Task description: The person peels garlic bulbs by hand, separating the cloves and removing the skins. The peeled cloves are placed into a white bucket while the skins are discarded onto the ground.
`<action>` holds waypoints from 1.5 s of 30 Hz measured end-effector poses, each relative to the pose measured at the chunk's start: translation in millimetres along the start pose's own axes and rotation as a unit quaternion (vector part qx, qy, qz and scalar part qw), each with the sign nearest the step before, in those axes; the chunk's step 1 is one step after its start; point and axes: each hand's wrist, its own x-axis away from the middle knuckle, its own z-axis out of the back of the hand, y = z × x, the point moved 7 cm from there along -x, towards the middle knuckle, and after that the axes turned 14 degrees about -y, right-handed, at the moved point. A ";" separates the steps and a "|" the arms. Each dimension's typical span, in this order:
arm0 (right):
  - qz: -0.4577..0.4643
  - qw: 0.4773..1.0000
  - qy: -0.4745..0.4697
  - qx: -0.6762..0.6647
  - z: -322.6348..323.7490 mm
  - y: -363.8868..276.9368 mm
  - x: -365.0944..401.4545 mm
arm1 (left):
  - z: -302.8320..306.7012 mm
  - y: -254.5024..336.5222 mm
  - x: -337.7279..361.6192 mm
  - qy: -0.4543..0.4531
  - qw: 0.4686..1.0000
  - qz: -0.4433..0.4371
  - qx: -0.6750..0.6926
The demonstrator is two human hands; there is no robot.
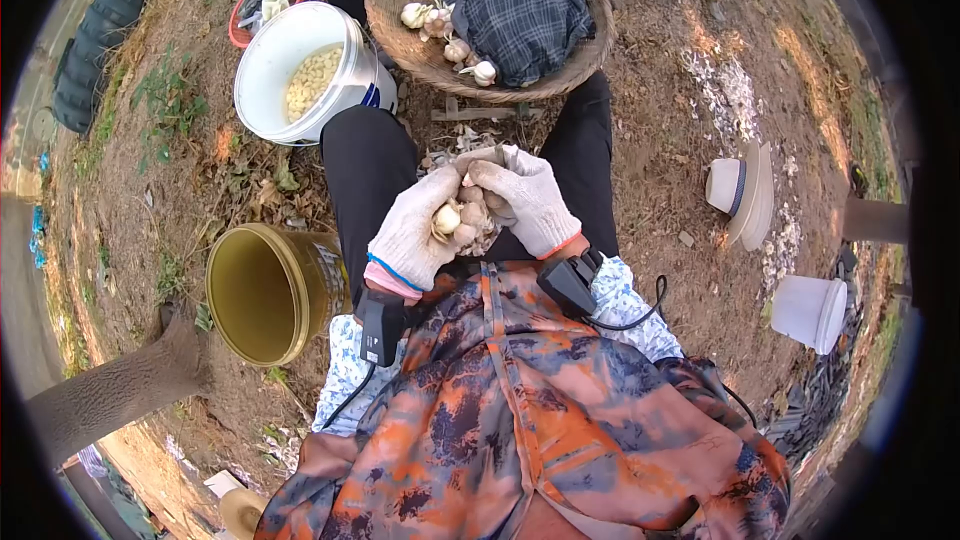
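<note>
Both hands wear whitish knit gloves and meet in front of the lap. Garlic (464,223), several cloves or small bulbs, is gathered between them. My left hand (418,225) has its fingers closed around the garlic from the left. From the right, my right hand (528,198) closes on the same garlic, its thumb near the top; some fingertips are hidden. Beyond the knees a woven basket (400,43) holds garlic bulbs (437,22) and a dark plaid cloth (520,15). A white bucket (262,90) with peeled cloves (314,82) stands left of it.
An empty yellowish bucket (292,295) lies open-mouthed at the left, near a tree trunk (120,395). A red basket (240,30) is behind the white bucket. On the right are a straw hat (752,195), a white pail (803,310) and scattered skins (725,95).
</note>
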 end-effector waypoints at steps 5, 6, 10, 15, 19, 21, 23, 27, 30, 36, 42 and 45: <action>0.156 0.938 0.056 0.304 9.3 -14.6 -2.2 | 7.7 -4.1 1.6 -0.040 0.996 0.070 -0.028; 0.135 0.916 0.059 0.373 5.6 -19.5 -0.7 | 3.9 -3.2 2.4 -0.040 0.996 0.071 -0.028; 0.017 0.852 0.034 0.522 3.7 -23.4 6.6 | 9.5 6.6 0.5 -0.028 0.999 0.014 -0.028; 0.091 0.820 -0.036 0.564 -10.6 -16.5 16.0 | 15.2 14.0 4.3 -0.029 0.996 0.009 -0.085; 0.067 0.814 -0.054 0.574 -16.8 -16.7 15.3 | 25.3 15.9 5.0 0.021 0.993 0.037 -0.107; 0.062 0.822 -0.053 0.564 -17.4 -17.9 15.4 | 24.3 18.5 6.1 0.024 0.994 0.036 -0.105; 0.064 0.826 -0.058 0.557 -18.4 -16.7 16.0 | 26.0 22.1 7.0 0.032 0.992 0.015 -0.117; 0.033 0.826 -0.065 0.558 -25.7 -21.4 12.8 | 20.1 26.1 11.1 0.055 0.985 0.009 -0.165; 0.049 0.823 -0.070 0.561 -25.4 -9.4 9.1 | 17.6 23.3 10.9 0.057 0.985 0.020 -0.165; 0.051 0.812 -0.086 0.575 -31.5 -9.8 10.9 | 22.2 22.1 13.2 0.057 0.983 0.051 -0.164; 0.090 0.801 -0.070 0.588 -30.3 -7.1 14.1 | 30.8 11.2 13.3 0.028 0.991 0.078 -0.101; 0.063 0.804 -0.054 0.589 -27.2 -7.1 15.4 | 31.7 7.9 11.2 0.007 0.994 0.077 -0.074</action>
